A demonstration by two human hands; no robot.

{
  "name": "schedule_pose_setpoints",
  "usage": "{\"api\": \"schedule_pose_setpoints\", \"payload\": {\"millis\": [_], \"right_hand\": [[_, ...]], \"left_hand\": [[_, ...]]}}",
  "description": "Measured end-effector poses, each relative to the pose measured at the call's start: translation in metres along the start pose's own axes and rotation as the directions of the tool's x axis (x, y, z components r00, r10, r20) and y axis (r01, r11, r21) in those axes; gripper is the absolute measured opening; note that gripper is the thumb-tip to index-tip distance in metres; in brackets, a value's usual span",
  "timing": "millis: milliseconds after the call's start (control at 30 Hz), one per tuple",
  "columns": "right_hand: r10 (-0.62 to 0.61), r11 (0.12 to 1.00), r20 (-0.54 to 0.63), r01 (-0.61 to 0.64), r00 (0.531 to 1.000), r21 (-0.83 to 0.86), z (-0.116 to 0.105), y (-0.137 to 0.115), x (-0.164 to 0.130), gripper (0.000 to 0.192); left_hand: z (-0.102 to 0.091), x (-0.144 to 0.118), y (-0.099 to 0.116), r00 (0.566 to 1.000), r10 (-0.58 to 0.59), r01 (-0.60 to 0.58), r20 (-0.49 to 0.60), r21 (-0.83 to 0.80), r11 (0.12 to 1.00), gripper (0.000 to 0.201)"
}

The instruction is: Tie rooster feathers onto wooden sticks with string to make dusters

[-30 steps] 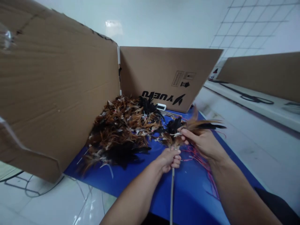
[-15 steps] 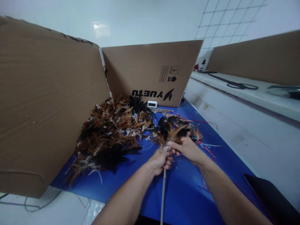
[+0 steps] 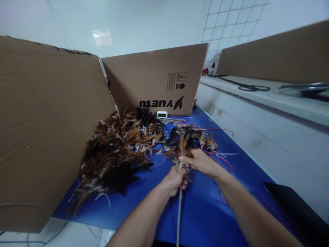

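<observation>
My left hand (image 3: 177, 178) is closed around a thin pale stick (image 3: 179, 216), which runs down toward me. At the stick's upper end is a tuft of brown and black feathers (image 3: 183, 145). My right hand (image 3: 202, 161) pinches the base of these feathers between thumb and fingers, just above my left hand. Whitish quill ends show between the two hands. To the left lies a large heap of loose brown and black feathers (image 3: 123, 137) on the blue tabletop (image 3: 205, 212).
Cardboard panels (image 3: 154, 79) stand behind and on the left. A small white device (image 3: 161, 114) sits by the back panel. Thin sticks and red strings (image 3: 228, 164) lie right of the heap. Scissors (image 3: 253, 87) rest on a white ledge at right. A black object (image 3: 290, 206) is near the right edge.
The view has shifted slightly to the right. The feather tuft on the stick has become narrower and more upright between my hands. Both hands keep their hold.
</observation>
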State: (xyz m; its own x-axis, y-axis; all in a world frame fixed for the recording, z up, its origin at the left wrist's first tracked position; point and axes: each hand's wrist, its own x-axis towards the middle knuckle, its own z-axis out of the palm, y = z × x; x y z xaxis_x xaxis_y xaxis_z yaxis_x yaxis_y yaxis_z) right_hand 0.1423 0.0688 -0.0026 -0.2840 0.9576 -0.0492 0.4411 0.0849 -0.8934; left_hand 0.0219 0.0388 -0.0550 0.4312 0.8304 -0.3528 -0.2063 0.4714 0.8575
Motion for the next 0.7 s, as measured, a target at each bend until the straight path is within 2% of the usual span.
{"api": "schedule_pose_setpoints", "payload": {"millis": [233,500,700], "right_hand": [[-0.024,1.000,0.020,0.024,1.000,-0.019,0.000,0.010,0.005,0.027],[-0.063,0.989,0.010,0.064,0.998,-0.135,0.002,0.026,0.009,0.026],[-0.069,0.970,-0.018,0.063,0.997,-0.236,0.002,0.028,0.009,0.026]], "left_hand": [[0.001,-0.001,0.000,1.000,-0.001,0.000,0.016,0.009,1.000,0.030],[0.001,-0.002,0.002,1.000,-0.003,0.003,0.007,0.016,1.000,0.031],[0.001,-0.003,0.005,0.996,-0.077,0.077,-0.034,0.001,0.997,0.026]]}}
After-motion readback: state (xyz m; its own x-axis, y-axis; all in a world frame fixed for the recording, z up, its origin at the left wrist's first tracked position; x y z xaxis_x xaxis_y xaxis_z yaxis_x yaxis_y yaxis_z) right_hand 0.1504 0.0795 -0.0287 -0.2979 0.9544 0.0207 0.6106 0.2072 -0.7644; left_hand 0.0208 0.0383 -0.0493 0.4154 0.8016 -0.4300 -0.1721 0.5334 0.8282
